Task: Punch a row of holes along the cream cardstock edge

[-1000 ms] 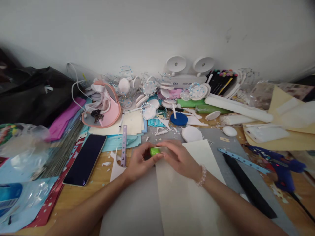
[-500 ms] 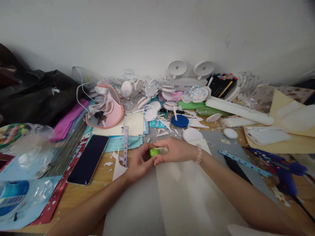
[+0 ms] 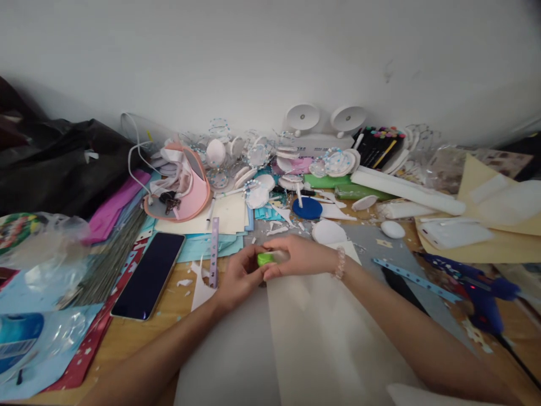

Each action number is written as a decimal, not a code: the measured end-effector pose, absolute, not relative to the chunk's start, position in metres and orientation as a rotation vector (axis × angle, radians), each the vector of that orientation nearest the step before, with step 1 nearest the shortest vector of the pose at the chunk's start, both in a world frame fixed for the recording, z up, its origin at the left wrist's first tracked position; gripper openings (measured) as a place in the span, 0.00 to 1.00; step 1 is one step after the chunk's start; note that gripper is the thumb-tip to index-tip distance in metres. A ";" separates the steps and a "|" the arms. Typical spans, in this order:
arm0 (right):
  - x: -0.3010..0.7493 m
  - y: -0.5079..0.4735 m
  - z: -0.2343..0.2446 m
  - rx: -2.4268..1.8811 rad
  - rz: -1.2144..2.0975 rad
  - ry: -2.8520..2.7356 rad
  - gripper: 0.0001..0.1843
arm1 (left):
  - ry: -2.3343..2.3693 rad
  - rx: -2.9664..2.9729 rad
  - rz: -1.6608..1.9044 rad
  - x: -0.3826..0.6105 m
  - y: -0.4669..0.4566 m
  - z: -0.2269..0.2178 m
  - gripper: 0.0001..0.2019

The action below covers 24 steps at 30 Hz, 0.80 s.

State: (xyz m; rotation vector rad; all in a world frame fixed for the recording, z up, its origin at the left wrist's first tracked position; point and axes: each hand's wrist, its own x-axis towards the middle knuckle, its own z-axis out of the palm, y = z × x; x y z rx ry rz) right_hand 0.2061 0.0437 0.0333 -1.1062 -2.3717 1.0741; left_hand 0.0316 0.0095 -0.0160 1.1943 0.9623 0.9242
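Observation:
A small bright green object (image 3: pixel 265 259) with a pale part on its right side is held between my hands; its kind is hard to make out. My left hand (image 3: pixel 242 274) has its fingers curled around the green end. From the other side, my right hand (image 3: pixel 293 256) closes on it with thumb and fingers meeting my left fingertips. Part of the object is hidden by the fingers. Below both hands lies a large cream sheet (image 3: pixel 315 327) over a grey surface (image 3: pixel 230 344). A white round piece (image 3: pixel 328 232) lies just beyond my right wrist.
A phone (image 3: pixel 149 276) and a purple ruler strip (image 3: pixel 214 254) lie left. To the right are a blue strip (image 3: pixel 416 279) and a blue glue gun (image 3: pixel 477 287) with a lit red light. Beaded white discs (image 3: pixel 257 192), a pink visor (image 3: pixel 192 197) and markers (image 3: pixel 380 149) crowd the wall.
The view shifts slightly. Both hands stay together around the green object, with barely any change in their grip.

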 end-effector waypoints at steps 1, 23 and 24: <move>0.209 0.043 0.035 -1.118 1.044 -2.426 0.22 | 0.947 1.174 0.923 0.032 0.010 -0.016 0.17; 0.224 0.028 0.033 -1.216 0.900 -2.093 0.11 | 0.907 0.824 0.913 0.028 0.021 -0.027 0.28; 0.223 0.027 0.034 -1.183 0.892 -2.080 0.11 | 0.898 0.798 0.919 0.028 0.021 -0.027 0.28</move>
